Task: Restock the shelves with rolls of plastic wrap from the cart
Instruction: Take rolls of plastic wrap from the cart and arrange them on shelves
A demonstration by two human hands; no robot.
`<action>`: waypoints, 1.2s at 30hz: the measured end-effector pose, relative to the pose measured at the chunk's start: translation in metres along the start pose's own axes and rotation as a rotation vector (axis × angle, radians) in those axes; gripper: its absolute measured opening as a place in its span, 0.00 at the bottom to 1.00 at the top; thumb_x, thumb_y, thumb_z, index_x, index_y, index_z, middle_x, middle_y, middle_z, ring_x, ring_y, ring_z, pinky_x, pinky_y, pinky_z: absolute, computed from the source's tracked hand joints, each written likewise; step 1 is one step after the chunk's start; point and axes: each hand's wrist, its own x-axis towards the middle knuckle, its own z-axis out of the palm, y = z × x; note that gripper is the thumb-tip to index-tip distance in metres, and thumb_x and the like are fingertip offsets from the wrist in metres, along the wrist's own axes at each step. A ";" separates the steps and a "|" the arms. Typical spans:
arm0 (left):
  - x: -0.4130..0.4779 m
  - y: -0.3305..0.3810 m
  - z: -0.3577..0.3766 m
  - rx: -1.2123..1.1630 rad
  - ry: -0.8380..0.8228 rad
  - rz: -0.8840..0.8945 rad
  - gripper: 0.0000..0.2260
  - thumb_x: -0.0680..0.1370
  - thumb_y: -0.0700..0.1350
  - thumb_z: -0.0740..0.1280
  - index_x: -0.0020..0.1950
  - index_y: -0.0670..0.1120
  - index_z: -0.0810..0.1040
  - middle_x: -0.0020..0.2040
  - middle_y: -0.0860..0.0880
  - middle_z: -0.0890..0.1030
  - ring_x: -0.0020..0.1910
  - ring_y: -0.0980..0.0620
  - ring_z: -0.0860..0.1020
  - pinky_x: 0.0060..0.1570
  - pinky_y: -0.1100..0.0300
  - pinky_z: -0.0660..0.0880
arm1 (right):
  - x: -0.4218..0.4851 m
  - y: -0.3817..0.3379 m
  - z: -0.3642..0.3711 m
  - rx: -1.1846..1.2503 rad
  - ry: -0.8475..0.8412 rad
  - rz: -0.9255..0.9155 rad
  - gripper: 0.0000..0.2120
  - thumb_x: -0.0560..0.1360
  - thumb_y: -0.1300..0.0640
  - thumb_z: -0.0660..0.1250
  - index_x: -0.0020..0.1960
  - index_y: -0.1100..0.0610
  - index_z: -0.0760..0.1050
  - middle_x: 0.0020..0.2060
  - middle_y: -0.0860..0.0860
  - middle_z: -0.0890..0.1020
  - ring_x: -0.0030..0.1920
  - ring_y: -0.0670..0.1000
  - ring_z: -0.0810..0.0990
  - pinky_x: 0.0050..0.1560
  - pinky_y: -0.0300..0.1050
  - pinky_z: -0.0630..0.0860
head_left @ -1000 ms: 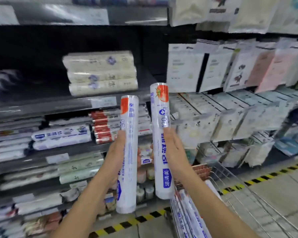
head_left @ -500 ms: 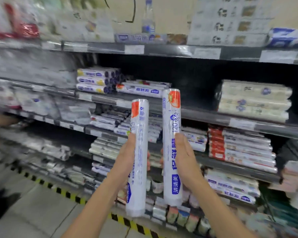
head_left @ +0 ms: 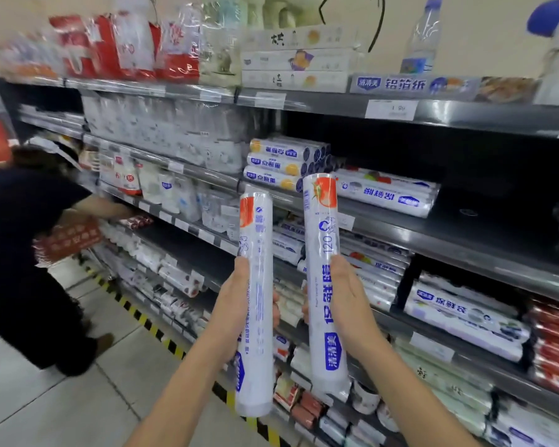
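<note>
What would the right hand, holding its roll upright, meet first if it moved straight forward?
Probably the stacked rolls shelved directly behind the right hand and its roll. The roll's top might touch the shelf edge above them first. Depth is unclear.

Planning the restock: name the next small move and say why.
Probably tip the right roll flat and carry it to the bare shelf beside the lying rolls: the right hand holds it, and the left hand the left roll, upright and short of the shelf.
</note>
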 end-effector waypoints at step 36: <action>0.325 0.066 0.060 -0.002 -0.410 0.099 0.38 0.79 0.72 0.48 0.44 0.39 0.80 0.34 0.38 0.79 0.29 0.45 0.78 0.31 0.55 0.77 | 0.293 -0.046 -0.127 -1.553 0.101 -0.037 0.29 0.80 0.34 0.56 0.77 0.46 0.61 0.71 0.50 0.71 0.69 0.56 0.70 0.63 0.53 0.69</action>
